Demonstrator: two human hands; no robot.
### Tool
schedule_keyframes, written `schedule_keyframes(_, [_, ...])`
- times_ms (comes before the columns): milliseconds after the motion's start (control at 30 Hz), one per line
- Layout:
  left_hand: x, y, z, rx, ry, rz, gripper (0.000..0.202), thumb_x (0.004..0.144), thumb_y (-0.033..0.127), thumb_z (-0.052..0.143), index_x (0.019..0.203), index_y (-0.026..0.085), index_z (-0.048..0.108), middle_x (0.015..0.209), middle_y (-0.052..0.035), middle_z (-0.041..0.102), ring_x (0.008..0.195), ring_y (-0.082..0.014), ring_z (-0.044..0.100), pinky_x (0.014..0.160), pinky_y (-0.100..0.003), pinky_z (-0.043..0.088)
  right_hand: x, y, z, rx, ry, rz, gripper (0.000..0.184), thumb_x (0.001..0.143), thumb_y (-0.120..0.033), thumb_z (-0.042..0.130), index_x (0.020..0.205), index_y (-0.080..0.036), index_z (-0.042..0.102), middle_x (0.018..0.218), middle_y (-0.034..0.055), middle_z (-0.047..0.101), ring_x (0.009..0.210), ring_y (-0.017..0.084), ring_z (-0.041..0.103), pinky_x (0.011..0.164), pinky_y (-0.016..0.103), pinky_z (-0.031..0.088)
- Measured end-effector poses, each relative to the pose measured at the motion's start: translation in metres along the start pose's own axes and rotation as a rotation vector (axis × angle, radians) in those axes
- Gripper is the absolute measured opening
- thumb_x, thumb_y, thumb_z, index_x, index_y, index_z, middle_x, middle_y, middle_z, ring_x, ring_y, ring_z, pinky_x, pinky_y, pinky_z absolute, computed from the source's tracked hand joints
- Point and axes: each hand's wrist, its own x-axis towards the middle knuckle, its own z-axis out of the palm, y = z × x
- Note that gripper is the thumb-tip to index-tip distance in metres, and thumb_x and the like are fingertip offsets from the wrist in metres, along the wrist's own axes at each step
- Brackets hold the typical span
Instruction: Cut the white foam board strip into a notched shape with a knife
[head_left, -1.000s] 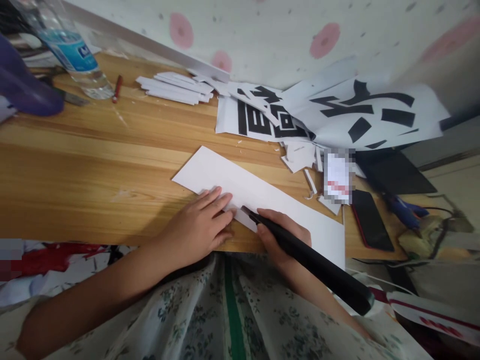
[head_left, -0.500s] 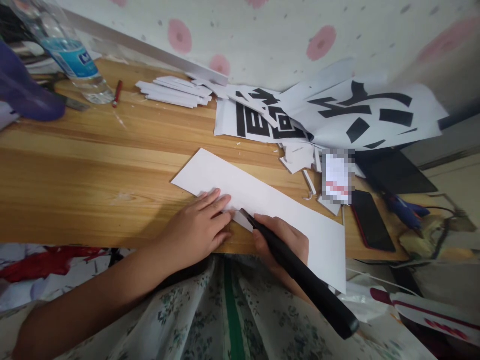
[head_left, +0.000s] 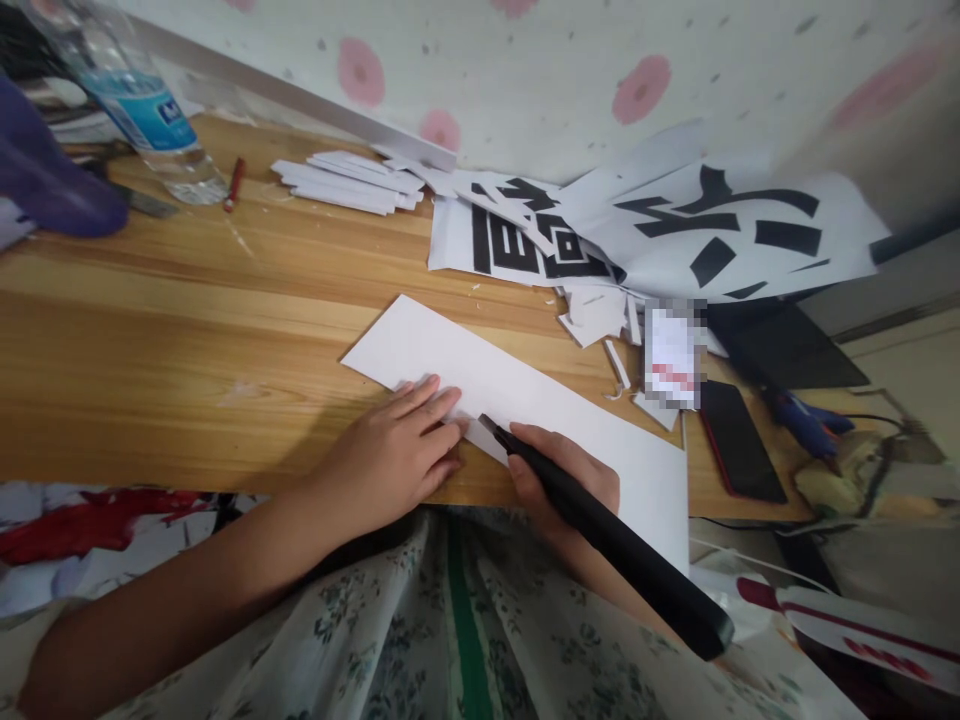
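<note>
A long white board lies slanted across the front of the wooden table, its right end reaching past the front edge. My left hand rests flat on the board's near edge with its fingers stretched out. Wrapped in my right hand is a black utility knife, its handle pointing back toward my lap at the lower right. The knife's blade tip touches or hovers just over the board near my left fingertips; I cannot tell which.
Cut white strips are stacked at the back. Printed sheets with black characters lean by the wall, above white scraps. A phone and blue glue gun lie right. A water bottle and red pen stand left.
The knife's rear end has swung slightly up and to the right, while its tip stays nearly in place. My left hand and the board hold their positions apart from a tiny view shift.
</note>
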Motion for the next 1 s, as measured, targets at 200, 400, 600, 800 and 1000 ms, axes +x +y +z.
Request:
schedule_keyframes(200, [0.0000,0.0001,-0.0001,0.004,0.002,0.001,0.026,0.091,0.027,0.055,0.109,0.011,0.065,0.133,-0.0170,0.059,0.130,-0.0378,0.048,0.105,-0.055,0.044,0.0007,0.0000,0.0006,0.011,-0.010,-0.036,0.018,0.087,-0.022,0.059,0.105,-0.022,0.065,0.084,0.0023,0.074,0.071,0.015,0.071,0.063,0.025,0.056])
schedule_keyframes(400, [0.0016,-0.0002,0.0004,0.009,0.016,-0.003,0.024,0.091,0.024,0.055,0.108,0.011,0.065,0.131,-0.0166,0.060,0.128,-0.0374,0.050,0.104,-0.055,0.045,-0.0014,0.0052,0.0031,-0.038,-0.018,-0.108,0.019,0.087,-0.020,0.059,0.105,-0.022,0.062,0.077,0.0004,0.069,0.064,0.013,0.066,0.057,0.024,0.052])
schedule_keyframes(600, [0.0044,0.0001,0.0004,0.005,0.022,-0.031,0.022,0.094,0.020,0.049,0.104,0.013,0.067,0.127,-0.0144,0.063,0.126,-0.0329,0.054,0.102,-0.052,0.047,-0.0019,0.0085,0.0053,-0.065,-0.003,-0.203,0.022,0.084,-0.016,0.058,0.105,-0.021,0.059,0.071,-0.0011,0.064,0.057,0.012,0.060,0.054,0.024,0.049])
schedule_keyframes(800, [0.0064,0.0004,0.0038,0.017,0.026,-0.103,0.029,0.097,0.017,0.042,0.102,0.018,0.070,0.126,-0.0084,0.066,0.125,-0.0285,0.056,0.103,-0.048,0.047,-0.0029,0.0084,0.0044,-0.055,0.002,-0.214,0.024,0.083,-0.015,0.057,0.107,-0.023,0.058,0.072,-0.0013,0.067,0.059,0.013,0.063,0.055,0.025,0.051])
schedule_keyframes(1000, [0.0079,0.0005,0.0071,-0.015,-0.005,-0.177,0.034,0.095,0.012,0.040,0.102,0.022,0.072,0.129,-0.0044,0.065,0.126,-0.0271,0.055,0.104,-0.046,0.046,-0.0051,0.0092,0.0040,-0.068,0.036,-0.268,0.026,0.082,-0.015,0.057,0.108,-0.021,0.057,0.071,0.0001,0.066,0.058,0.014,0.062,0.053,0.025,0.050])
